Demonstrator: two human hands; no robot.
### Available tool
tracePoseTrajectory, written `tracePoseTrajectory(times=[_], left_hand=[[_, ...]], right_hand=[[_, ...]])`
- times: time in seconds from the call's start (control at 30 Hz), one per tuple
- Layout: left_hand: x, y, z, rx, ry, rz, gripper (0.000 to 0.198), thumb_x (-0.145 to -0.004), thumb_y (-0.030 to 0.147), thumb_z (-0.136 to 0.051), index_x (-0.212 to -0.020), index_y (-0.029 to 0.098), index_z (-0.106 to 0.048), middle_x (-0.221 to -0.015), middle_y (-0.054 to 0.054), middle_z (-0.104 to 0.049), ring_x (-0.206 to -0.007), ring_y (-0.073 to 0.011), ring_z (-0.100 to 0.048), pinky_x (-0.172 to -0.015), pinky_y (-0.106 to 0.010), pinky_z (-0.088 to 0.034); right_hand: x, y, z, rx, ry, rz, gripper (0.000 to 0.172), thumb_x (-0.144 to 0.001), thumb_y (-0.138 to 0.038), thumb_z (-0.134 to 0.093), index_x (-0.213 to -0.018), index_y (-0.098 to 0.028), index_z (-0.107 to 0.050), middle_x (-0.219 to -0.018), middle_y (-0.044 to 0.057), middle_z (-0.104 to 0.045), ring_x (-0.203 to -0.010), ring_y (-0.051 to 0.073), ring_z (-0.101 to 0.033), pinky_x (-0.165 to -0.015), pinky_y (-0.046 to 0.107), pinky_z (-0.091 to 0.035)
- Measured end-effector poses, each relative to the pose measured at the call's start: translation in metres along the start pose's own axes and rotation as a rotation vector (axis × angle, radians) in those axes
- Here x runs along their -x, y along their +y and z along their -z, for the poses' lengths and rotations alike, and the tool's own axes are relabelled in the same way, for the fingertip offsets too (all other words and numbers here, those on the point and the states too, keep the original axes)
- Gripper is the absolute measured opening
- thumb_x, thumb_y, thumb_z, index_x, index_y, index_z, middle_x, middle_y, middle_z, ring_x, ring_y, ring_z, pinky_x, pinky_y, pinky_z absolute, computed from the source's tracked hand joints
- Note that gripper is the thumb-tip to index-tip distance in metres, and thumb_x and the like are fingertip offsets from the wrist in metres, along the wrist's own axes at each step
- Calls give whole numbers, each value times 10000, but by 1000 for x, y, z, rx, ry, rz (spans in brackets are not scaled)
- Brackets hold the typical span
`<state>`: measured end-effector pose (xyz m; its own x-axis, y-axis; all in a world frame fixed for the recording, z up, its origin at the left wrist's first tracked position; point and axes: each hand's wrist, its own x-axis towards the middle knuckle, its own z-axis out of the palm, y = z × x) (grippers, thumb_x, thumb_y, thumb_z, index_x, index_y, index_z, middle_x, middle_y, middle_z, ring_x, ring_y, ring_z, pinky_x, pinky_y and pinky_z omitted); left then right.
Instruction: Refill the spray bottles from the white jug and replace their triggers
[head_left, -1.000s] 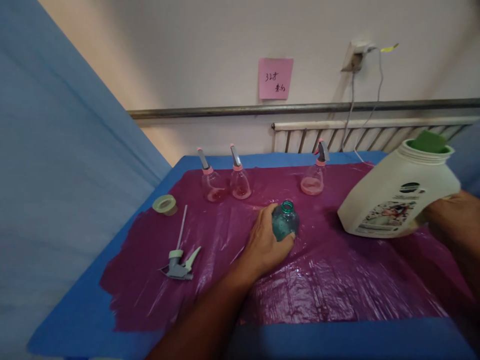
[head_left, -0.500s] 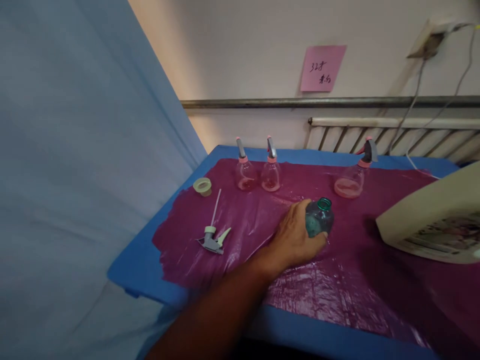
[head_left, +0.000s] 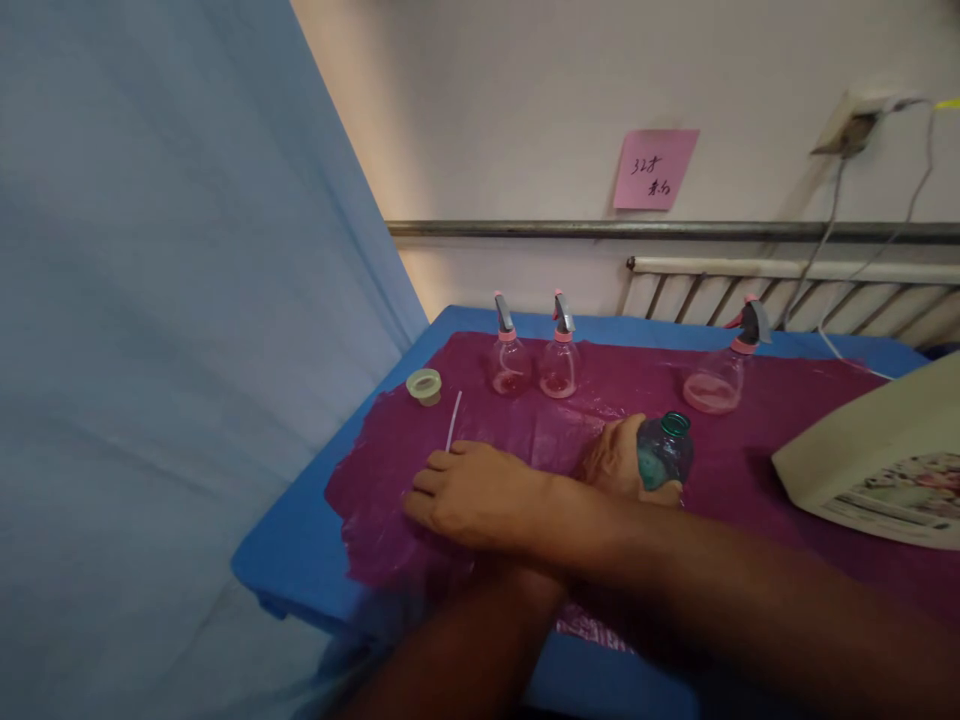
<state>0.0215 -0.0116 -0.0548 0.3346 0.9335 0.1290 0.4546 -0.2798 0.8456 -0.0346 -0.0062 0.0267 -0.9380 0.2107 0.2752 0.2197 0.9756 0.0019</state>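
My left hand (head_left: 616, 458) is wrapped round a clear bottle (head_left: 664, 455) with a green neck ring and an open mouth, holding it upright on the maroon plastic sheet. Crossing over my left forearm, my right hand (head_left: 469, 495) is closed over a trigger spray head. The hand hides the head's body, and only its thin dip tube (head_left: 454, 420) sticks out past the knuckles. A pale greenish cap or small cup (head_left: 425, 386) lies beyond the tube, at the left.
Two spray bottles (head_left: 511, 365) (head_left: 559, 368) with pink liquid stand at the back, and a third spray bottle (head_left: 716, 378) is farther right. A large cream jug (head_left: 877, 460) looms at the right. A blue curtain (head_left: 187, 300) hangs left; a radiator (head_left: 787, 285) lines the wall.
My right hand has come in from the right, over my left arm, and closed over the spray head. My left hand still grips the bottle. The view has shifted slightly.
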Motion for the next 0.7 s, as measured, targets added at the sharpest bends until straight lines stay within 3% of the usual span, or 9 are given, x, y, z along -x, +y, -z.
tracePoseTrajectory(times=[0.1, 0.23, 0.4, 0.47, 0.63, 0.7], left_hand=[[-2, -4, 3, 26, -31, -1, 1005, -774, 398, -901, -1677, 275, -480, -1652, -153, -611, -1553, -424, -589, -1309, -604, -509], [-4, -9, 0, 33, -11, -7, 1030, -754, 385, -906, -1681, 258, -475, -1665, -161, -601, -1574, -427, -571, -1331, -597, -486], [-11, -17, -5, 14, 32, -23, 1000, -751, 372, -891, -1660, 284, -483, -1658, -146, -617, -1565, -423, -581, -1335, -611, -470], [-15, -21, -6, 5, 35, -39, 1005, -743, 383, -896, -1654, 272, -486, -1634, -151, -632, -1539, -430, -600, -1319, -617, -482], [-13, -26, -2, 25, 49, -92, 989, -747, 374, -898, -1646, 262, -501, -1611, -146, -638, -1507, -430, -615, -1298, -617, -494], [-6, -23, 1, 55, 84, -99, 933, -792, 355, -886, -1643, 287, -511, -1630, -130, -625, -1520, -426, -600, -1306, -629, -481]], right_hand=[[-15, -2, -11, 113, -66, -7, 324, -1137, -201, -509, -1119, -260, -827, -1112, -65, -882, -1028, 141, -713, -808, 289, -516], [-14, -1, -13, 171, -66, -76, 574, -1119, -146, -282, -1131, -268, -842, -1121, -106, -881, -1087, 126, -696, -793, 272, -476], [-13, 12, -25, 156, -19, -43, 164, -1116, -279, -678, -1115, -249, -839, -1040, -18, -867, -989, 187, -744, -717, 302, -548], [-12, 13, -25, 155, 31, -55, 110, -1104, -255, -730, -1114, -213, -831, -1005, 13, -849, -981, 206, -751, -757, 335, -568], [4, 5, 16, 121, 277, -91, 349, -1181, -208, -562, -1483, -158, -730, -1090, 41, -820, -998, 241, -724, -793, 392, -594], [22, 7, 42, 37, 408, -163, 414, -1193, -189, -508, -1579, -147, -653, -1198, 66, -817, -1079, 238, -721, -926, 383, -620]])
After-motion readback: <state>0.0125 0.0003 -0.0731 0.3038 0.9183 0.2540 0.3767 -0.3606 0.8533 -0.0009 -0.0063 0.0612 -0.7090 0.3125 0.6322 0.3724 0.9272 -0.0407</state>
